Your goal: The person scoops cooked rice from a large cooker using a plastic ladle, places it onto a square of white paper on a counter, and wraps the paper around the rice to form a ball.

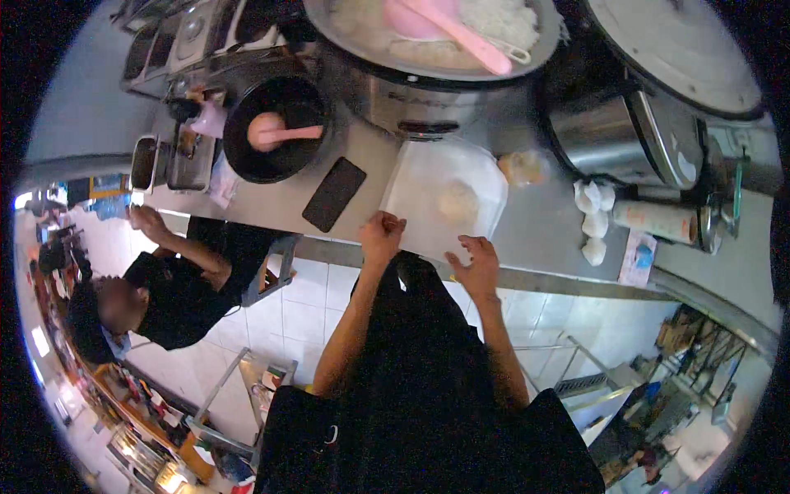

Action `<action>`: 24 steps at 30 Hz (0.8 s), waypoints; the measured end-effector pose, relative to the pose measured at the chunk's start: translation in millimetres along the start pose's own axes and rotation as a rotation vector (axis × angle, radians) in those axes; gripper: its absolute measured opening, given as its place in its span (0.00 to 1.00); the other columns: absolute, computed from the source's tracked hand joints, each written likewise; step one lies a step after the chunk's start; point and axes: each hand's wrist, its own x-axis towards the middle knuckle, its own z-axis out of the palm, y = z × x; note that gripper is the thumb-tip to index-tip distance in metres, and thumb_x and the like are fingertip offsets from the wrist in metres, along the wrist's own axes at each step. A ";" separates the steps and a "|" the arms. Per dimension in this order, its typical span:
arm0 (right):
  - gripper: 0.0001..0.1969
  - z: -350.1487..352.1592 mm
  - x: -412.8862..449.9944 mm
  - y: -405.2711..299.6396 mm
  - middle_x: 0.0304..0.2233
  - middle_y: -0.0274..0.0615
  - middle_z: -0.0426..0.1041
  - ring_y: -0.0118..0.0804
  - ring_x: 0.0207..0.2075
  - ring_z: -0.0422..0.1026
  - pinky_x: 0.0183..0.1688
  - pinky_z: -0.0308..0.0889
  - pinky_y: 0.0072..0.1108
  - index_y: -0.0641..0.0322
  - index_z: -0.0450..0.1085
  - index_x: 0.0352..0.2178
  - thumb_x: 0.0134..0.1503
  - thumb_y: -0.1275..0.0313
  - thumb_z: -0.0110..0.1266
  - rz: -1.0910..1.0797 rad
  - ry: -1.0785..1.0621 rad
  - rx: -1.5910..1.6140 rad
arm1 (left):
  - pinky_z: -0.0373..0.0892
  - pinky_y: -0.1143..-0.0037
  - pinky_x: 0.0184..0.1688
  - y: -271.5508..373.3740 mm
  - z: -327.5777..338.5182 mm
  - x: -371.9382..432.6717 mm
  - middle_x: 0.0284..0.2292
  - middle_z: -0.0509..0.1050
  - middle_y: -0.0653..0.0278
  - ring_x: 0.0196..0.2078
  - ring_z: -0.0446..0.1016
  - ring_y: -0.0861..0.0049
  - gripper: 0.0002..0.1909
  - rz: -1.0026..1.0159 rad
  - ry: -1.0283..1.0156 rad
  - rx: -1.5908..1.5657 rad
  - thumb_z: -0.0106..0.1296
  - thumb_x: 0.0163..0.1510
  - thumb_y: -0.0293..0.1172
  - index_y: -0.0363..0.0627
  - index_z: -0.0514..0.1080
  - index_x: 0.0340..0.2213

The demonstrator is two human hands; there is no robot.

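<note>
On the metal counter before me lies a white sheet or plastic bag, with a pale round mound that looks like rice on or inside it. My left hand is at the sheet's near left corner, fingers curled; whether they pinch its edge is unclear. Over the near right edge, my right hand has its fingers apart and no object visible in it. Behind the sheet stands a large steel cooker filled with white rice. A pink rice paddle rests across it.
A black phone lies left of the sheet, near a black pot with a pink ladle. Rightward are a small wrapped packet, several white bundles and a second cooker. A co-worker stands at left.
</note>
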 end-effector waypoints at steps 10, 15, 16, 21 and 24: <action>0.22 5.0 -13.1 65.0 0.51 0.39 0.64 0.52 0.51 0.61 0.50 0.59 0.39 0.47 0.74 0.41 0.40 0.77 0.59 -0.142 0.152 -0.147 | 0.66 0.66 0.45 44.6 -31.3 13.8 0.41 0.70 0.55 0.46 0.69 0.66 0.39 0.259 -0.134 -0.029 0.62 0.37 0.25 0.44 0.58 0.53; 0.17 1.5 -7.9 70.5 0.48 0.38 0.67 0.50 0.49 0.63 0.50 0.61 0.37 0.46 0.75 0.36 0.41 0.75 0.60 -0.254 0.095 -0.126 | 0.47 0.55 0.61 54.0 -29.4 15.1 0.54 0.63 0.57 0.62 0.52 0.59 0.45 0.618 -0.186 0.595 0.65 0.29 0.29 0.56 0.62 0.54; 0.15 0.6 -7.2 68.4 0.47 0.37 0.68 0.49 0.49 0.63 0.50 0.61 0.36 0.46 0.76 0.35 0.42 0.75 0.60 -0.289 0.101 -0.128 | 0.48 0.55 0.60 38.5 -29.3 20.6 0.54 0.63 0.59 0.62 0.52 0.59 0.33 0.753 -0.267 0.636 0.62 0.34 0.26 0.55 0.68 0.47; 0.10 -8.9 -28.0 70.8 0.45 0.36 0.70 0.46 0.49 0.64 0.50 0.62 0.32 0.48 0.77 0.31 0.43 0.73 0.61 -0.309 0.079 -0.081 | 0.54 0.59 0.59 -1.1 -44.9 -7.9 0.50 0.69 0.64 0.59 0.59 0.64 0.10 0.785 -0.350 0.524 0.58 0.40 0.23 0.51 0.78 0.29; 0.06 -6.0 -23.2 74.1 0.40 0.35 0.74 0.34 0.42 0.70 0.45 0.66 0.25 0.56 0.76 0.31 0.50 0.71 0.60 -0.182 0.061 0.261 | 0.68 0.70 0.48 -10.5 -37.9 -23.2 0.36 0.78 0.63 0.46 0.73 0.65 0.07 0.542 -0.154 0.094 0.59 0.44 0.25 0.48 0.78 0.30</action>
